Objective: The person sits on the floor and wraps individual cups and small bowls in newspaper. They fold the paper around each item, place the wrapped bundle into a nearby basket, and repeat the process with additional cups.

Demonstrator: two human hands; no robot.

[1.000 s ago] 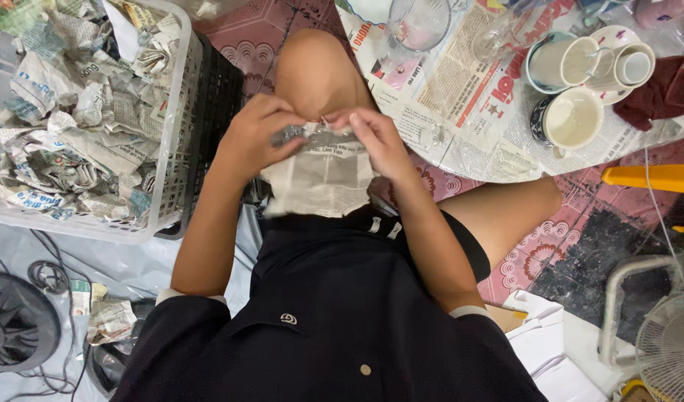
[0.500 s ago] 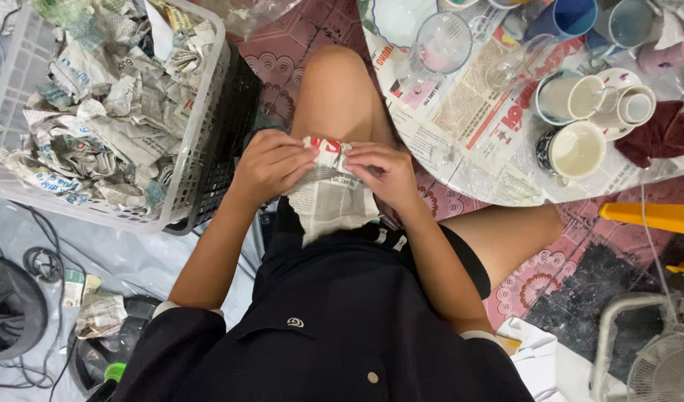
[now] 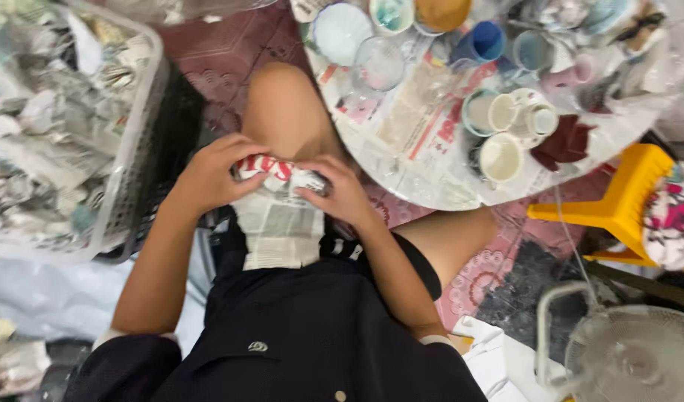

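A newspaper-wrapped bundle rests on my lap, its loose sheet hanging down over my dark clothing. My left hand grips the bundle's left side with the fingers curled over the top. On the right end of the same bundle, my right hand pinches the paper. What is inside the wrapping is hidden. My bare knee rises just beyond the hands.
A white plastic basket full of crumpled newspaper bundles stands at the left. A round table covered in newspaper holds several cups, mugs and glasses at the upper right. A yellow stool and a fan are at the right.
Both hands have rolled the newspaper further around the bundle, and the view has shifted left and down, so the table sits further right.
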